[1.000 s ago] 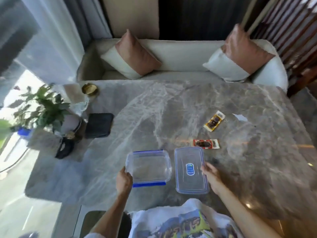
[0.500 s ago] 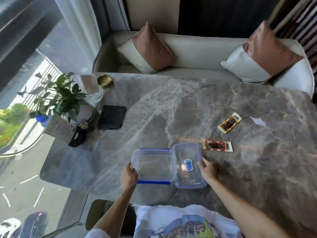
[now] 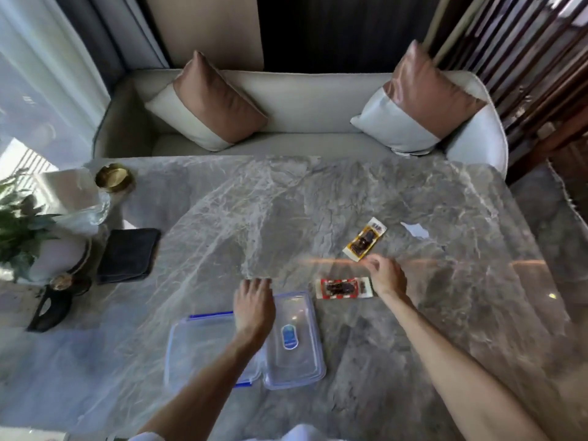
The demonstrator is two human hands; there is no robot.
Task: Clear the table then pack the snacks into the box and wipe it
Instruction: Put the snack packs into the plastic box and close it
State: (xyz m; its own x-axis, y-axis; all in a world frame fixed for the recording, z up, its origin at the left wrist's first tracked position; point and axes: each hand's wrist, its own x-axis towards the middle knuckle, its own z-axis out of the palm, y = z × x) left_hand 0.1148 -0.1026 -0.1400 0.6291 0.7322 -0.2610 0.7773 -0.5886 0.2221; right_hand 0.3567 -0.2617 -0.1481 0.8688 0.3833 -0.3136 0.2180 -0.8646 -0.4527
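A clear plastic box [image 3: 203,348] with blue clips lies on the marble table [image 3: 254,218] near the front edge. Its clear lid [image 3: 296,338] with a blue sticker lies flat at the box's right side, overlapping it. My left hand [image 3: 254,305] hovers flat, fingers apart, over the box's far right corner and the lid. A red-edged snack packet [image 3: 342,288] lies just right of the lid. A yellow-edged snack packet [image 3: 364,239] lies farther back. My right hand [image 3: 383,275] is over the red packet's right end, fingers loosely bent toward the yellow packet, holding nothing.
A scrap of white paper [image 3: 413,230] lies right of the yellow packet. At the table's left stand a folded dark cloth [image 3: 127,254], a potted plant [image 3: 22,227], a glass holder of tissues [image 3: 73,198], a brass dish [image 3: 114,177] and a black object [image 3: 52,305]. A sofa [image 3: 302,106] stands behind.
Both hands have let go of the box and lid. My left hand moved forward over the box's far corner. My right hand reached out to the snack packets. The view shifted.
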